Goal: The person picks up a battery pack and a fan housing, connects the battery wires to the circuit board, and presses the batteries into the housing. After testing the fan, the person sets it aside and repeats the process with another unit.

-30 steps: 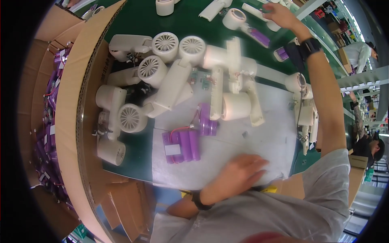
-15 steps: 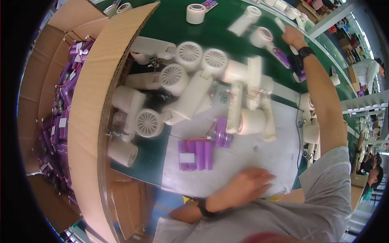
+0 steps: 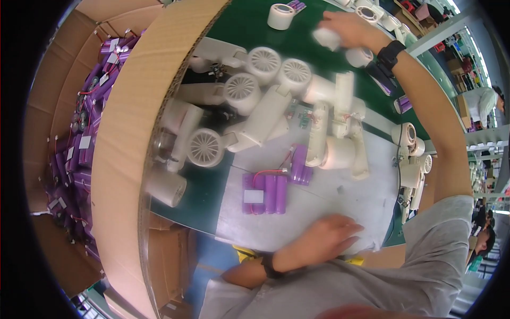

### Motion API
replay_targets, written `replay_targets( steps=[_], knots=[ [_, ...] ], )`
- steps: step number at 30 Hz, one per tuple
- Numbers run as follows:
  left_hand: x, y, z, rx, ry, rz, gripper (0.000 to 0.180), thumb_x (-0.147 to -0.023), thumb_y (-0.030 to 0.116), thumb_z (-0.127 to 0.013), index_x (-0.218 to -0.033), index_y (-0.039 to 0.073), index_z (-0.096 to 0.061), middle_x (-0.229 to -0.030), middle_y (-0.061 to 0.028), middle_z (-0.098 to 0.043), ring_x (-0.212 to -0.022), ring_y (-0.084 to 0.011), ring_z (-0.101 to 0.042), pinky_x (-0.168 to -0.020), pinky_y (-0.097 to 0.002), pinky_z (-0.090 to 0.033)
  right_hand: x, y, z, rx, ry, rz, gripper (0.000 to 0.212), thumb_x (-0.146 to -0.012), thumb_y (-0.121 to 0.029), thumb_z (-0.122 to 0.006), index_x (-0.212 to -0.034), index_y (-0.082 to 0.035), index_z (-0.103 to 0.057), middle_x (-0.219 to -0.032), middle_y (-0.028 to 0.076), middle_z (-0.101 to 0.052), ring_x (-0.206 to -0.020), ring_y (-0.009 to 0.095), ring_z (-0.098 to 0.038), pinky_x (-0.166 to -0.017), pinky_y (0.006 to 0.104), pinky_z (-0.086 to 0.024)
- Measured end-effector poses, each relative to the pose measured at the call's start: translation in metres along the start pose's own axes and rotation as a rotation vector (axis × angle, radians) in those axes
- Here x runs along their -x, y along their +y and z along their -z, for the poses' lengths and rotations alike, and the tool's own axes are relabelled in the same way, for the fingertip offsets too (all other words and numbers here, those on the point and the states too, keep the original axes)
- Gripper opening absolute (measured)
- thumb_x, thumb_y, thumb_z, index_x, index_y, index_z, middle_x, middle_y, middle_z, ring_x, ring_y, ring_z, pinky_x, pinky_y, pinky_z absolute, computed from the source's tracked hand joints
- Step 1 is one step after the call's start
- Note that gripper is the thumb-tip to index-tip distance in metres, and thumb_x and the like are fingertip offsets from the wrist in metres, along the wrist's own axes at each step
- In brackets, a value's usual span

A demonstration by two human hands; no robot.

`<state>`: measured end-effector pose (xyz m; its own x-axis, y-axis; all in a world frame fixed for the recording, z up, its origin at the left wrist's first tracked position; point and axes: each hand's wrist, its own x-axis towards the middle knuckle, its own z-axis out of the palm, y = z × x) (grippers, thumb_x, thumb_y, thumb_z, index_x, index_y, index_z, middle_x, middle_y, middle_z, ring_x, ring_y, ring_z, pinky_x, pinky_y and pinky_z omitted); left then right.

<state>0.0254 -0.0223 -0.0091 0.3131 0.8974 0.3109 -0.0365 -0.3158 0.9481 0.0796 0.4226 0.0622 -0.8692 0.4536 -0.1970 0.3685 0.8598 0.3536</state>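
Far across the bench, my right hand (image 3: pixel 353 31) reaches over a white handheld fan body (image 3: pixel 326 39), its fingers curled round it; the fan is blurred and mostly hidden by the hand. My left hand (image 3: pixel 326 236) hovers or rests over the near part of the grey mat (image 3: pixel 234 228), fingers loosely stretched to the right, with nothing visible in it. Beyond it lie a purple battery pack (image 3: pixel 270 194) with a white label and red wire, and a second purple pack (image 3: pixel 302 166). Opened white fan housings (image 3: pixel 317 135) with wires lie behind them.
On the left stands a cardboard box (image 3: pixel 125 159) full of purple battery packs (image 3: pixel 79 154). White fans with slatted round grilles (image 3: pixel 206 148) crowd the bench beside it. More fan parts (image 3: pixel 411 175) lie at the right edge, near a black cable. Other people sit farther right.
My right hand has moved left, from beside a white part onto the white fan body. My left hand stays about where it was. The view has shifted slightly.
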Motion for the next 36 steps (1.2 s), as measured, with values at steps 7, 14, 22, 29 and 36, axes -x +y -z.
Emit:
replay_targets(
  steps=[7,14,22,29,36],
  knots=[
    [0.0,0.001,0.0,0.023,0.002,-0.027,0.025,-0.084,0.01,-0.073,-0.108,0.005,-0.067,-0.1,-0.0107,-0.069,-0.088,-0.0296,-0.065,-0.076,-0.0388,-0.054,0.001,-0.007,-0.027,0.196,-0.086,-0.022,0.061,-0.062,-0.008,-0.082,-0.119,-0.015,-0.061,-0.118,0.004,-0.058,-0.115,0.028,-0.055,-0.088,0.0408,-0.051],
    [0.0,0.002,0.001,0.027,-0.019,-0.016,0.024,-0.084,0.01,-0.073,-0.107,0.005,-0.067,-0.1,-0.0111,-0.069,-0.088,-0.0301,-0.066,-0.077,-0.0393,-0.054,0.019,0.008,-0.016,0.036,0.213,-0.083,0.057,-0.065,-0.009,-0.081,-0.118,-0.012,-0.06,-0.114,0.004,-0.063,-0.11,0.028,-0.058,-0.088,0.04,-0.052],
    [-0.001,-0.002,0.003,0.021,-0.009,-0.027,0.023,-0.084,0.009,-0.073,-0.106,0.005,-0.068,-0.099,-0.0122,-0.069,-0.087,-0.0318,-0.066,-0.076,-0.0392,-0.054,0.112,-0.028,0.11,-0.711,0.44,-0.315,0.057,-0.075,-0.019,-0.079,-0.127,-0.007,-0.057,-0.124,0.016,-0.061,-0.114,0.031,-0.06,-0.101,0.0446,-0.045],
    [-0.002,-0.005,0.004,-0.037,0.001,-0.042,0.023,-0.083,0.007,-0.072,-0.106,0.005,-0.069,-0.098,-0.0126,-0.069,-0.088,-0.0327,-0.066,-0.076,-0.0392,-0.054,0.195,-0.089,0.112,-0.963,0.406,-0.365,0.046,-0.079,-0.004,-0.071,-0.122,-0.007,-0.055,-0.114,0.001,-0.063,-0.099,0.009,-0.057,-0.087,0.0265,-0.047],
    [-0.001,-0.007,0.003,-0.095,0.028,-0.058,0.023,-0.083,0.006,-0.071,-0.106,0.005,-0.069,-0.097,-0.0127,-0.069,-0.086,-0.0331,-0.067,-0.074,-0.0384,-0.054,0.232,-0.111,0.121,-0.96,0.399,-0.563,0.047,-0.081,-0.005,-0.069,-0.125,-0.005,-0.053,-0.111,0.006,-0.066,-0.095,0.011,-0.06,-0.082,0.0264,-0.049]
  ],
)
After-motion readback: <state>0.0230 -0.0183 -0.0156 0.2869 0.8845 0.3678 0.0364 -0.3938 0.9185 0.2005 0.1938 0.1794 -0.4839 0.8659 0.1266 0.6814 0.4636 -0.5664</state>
